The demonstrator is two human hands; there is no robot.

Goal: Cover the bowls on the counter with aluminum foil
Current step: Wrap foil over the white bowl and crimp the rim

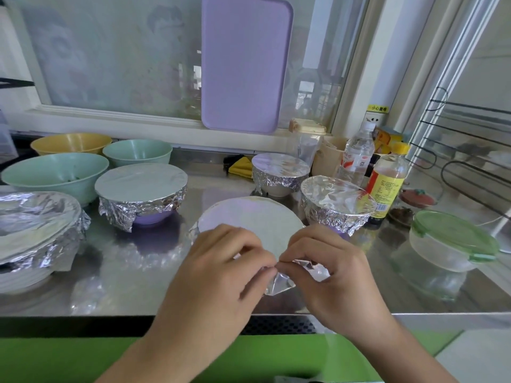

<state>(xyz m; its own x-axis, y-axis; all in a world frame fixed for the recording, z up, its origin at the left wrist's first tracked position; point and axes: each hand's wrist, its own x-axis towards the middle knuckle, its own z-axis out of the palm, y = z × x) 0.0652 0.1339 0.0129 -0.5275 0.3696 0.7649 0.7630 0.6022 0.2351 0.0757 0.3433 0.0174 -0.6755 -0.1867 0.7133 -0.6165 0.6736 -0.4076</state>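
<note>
A foil-covered bowl (249, 219) sits at the front middle of the steel counter (132, 283). My left hand (221, 272) and my right hand (331, 269) both pinch a loose flap of foil (279, 280) at its near rim. Foil also covers the purple bowl (141, 194), the large white bowl (36, 230), the small back bowl (279, 172) and the right bowl (334, 205). At the back left stand three bare bowls: a yellow bowl (72, 143), a small green bowl (138, 153) and a large green bowl (55, 175).
A clear container with a green lid (453, 241) stands at the right. Bottles (387, 183) and cups crowd the back right. A purple tray (246, 64) leans on the window. A wire rack (470, 150) is at the far right.
</note>
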